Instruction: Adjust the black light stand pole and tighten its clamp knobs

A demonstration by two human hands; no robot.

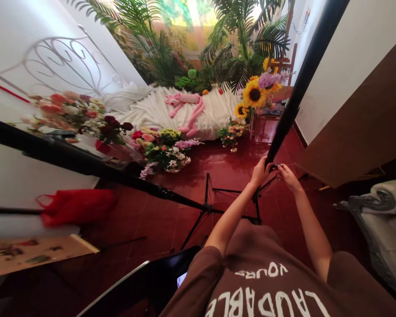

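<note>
My left hand is wrapped round the lower part of a black tripod stand, whose pole leans up to the upper right. On the pole's right side, my right hand pinches a small dark knob with thumb and fingertips. Part of the knob is hidden by the fingers. Below both hands, the stand's thin legs spread over the dark red tiled floor. A second black stand slants in from the left, its legs close to those of the first.
Ahead, a pink plush toy lies on white draped cloth. Around it are flower bunches, sunflowers and palm plants. A red bag is at left, a silver-trimmed sofa at right. A dark flat panel is by my left elbow.
</note>
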